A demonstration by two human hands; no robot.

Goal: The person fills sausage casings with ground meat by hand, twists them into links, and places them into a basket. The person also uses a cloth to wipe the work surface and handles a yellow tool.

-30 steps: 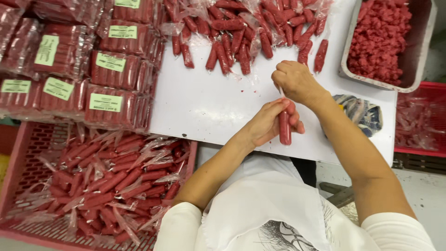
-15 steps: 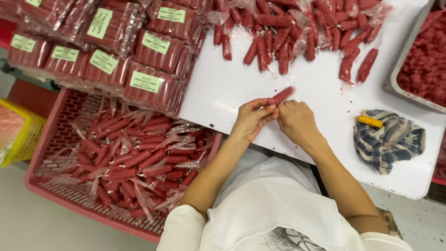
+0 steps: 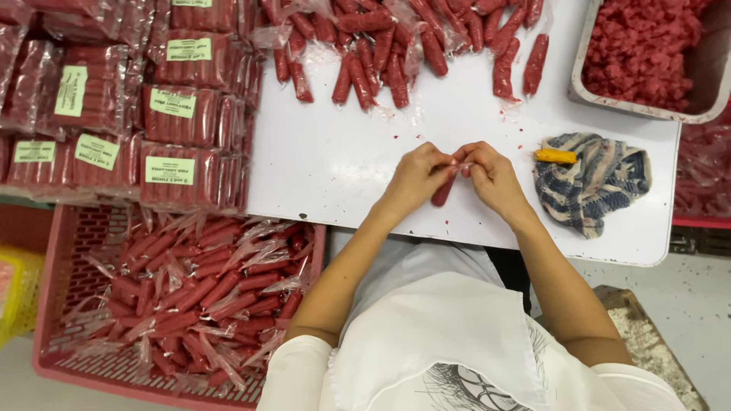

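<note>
left hand (image 3: pixel 415 176) and right hand (image 3: pixel 491 176): fingertips pinching clear wrapper end | short red plastic-wrapped sausage (image 3: pixel 442 192): hangs between hands over white table (image 3: pixel 335 160) | advice: grip close, twist firmly, keep film taut

White table (image 3: pixel 365 164); pale grey floor (image 3: pixel 685 297).
</note>
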